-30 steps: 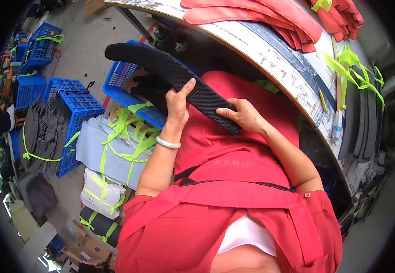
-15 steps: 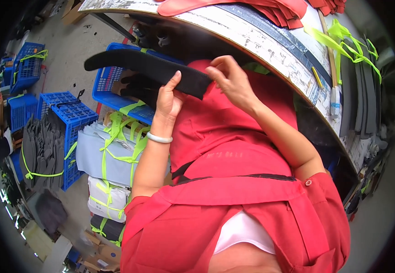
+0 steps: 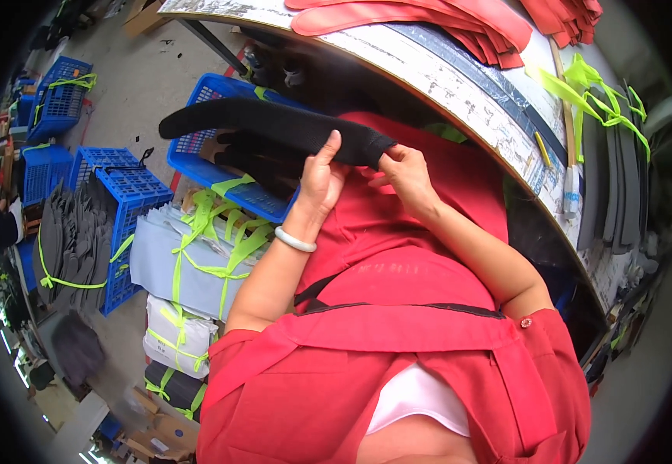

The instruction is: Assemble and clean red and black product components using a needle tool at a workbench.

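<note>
A long black fabric piece (image 3: pixel 266 120) with one rounded end stretches across my lap, its rounded end pointing left over a blue crate (image 3: pixel 197 151). My left hand (image 3: pixel 322 174) grips it from below near the middle, thumb on top. At its squared right end, my right hand (image 3: pixel 409 176) pinches the corner between thumb and fingers. More black pieces (image 3: pixel 255 158) of similar shape lie in the blue crate beneath it. A red apron (image 3: pixel 398 240) covers my lap.
A worktable (image 3: pixel 429 81) with red fabric pieces (image 3: pixel 421 27) and a yellow marker (image 3: pixel 542 149) runs along the right. Grey strips (image 3: pixel 618 182) tied with green bands hang at its far side. Tied bundles (image 3: pixel 189 251) and blue crates (image 3: pixel 131 189) stand on the left.
My right hand has come down onto the squared end of the black piece and now pinches its corner. The left hand and the piece have shifted slightly right in view.
</note>
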`<state>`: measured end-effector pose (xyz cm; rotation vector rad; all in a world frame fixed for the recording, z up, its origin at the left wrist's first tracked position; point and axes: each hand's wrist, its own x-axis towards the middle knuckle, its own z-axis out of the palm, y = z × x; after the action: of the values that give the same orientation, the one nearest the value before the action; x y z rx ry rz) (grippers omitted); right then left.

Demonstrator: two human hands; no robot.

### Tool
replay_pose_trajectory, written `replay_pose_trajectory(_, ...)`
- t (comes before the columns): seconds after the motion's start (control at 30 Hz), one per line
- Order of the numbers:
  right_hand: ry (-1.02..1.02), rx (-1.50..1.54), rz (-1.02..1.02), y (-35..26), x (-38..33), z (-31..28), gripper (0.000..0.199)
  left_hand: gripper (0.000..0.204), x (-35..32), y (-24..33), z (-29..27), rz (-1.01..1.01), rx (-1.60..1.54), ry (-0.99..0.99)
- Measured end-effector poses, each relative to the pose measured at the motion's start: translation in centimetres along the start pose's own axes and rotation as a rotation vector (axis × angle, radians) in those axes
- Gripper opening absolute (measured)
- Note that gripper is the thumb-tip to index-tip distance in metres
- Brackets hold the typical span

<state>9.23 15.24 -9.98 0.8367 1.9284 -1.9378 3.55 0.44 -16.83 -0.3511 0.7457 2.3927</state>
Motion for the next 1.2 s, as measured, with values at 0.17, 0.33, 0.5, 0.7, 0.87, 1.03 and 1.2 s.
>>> replay_pose_trajectory(0.17, 0.072, 0.056, -0.204, 2.2, 1.8, -0.5, 0.015, 0.03, 0.2, 1.3, -0.3, -0.034, -0.012, -0.005)
replay_pose_trajectory(0.33, 0.004, 0.08, 0.065, 0.7, 0.3, -0.8, 0.017, 0.026, -0.2, -1.3, 0.4, -0.001, -0.056, 0.014)
replay_pose_trajectory(0.5, 0.018, -0.02, -0.172, 2.4, 1.2, -2.7, 0.013, 0.034, 0.8, 3.7, -2.1, -0.019, -0.169, 0.037)
replay_pose_trajectory(0.7, -0.058, 0.092, 0.06, 3.0, 0.1, -3.3, 0.019, 0.027, 1.0, 1.1, -3.8, -0.024, -0.157, 0.099)
replay_pose_trajectory(0.87, -0.046, 0.023, -0.09, 3.0, -0.3, -4.5, 0.022, 0.034, 1.2, 12.2, -9.8, 0.341, -0.064, 0.185)
replay_pose_trajectory(1.03, -0.096, 0.224, -0.149, 3.7, -1.4, -2.8, 0.026, 0.033, 1.3, 15.4, -14.6, 0.487, -0.015, 0.488)
replay_pose_trajectory(1.2, -0.138, 0.249, -0.189, 0.7, -4.2, -2.3, 0.031, 0.026, 1.2, 15.6, -16.0, 0.46, -0.068, 0.548)
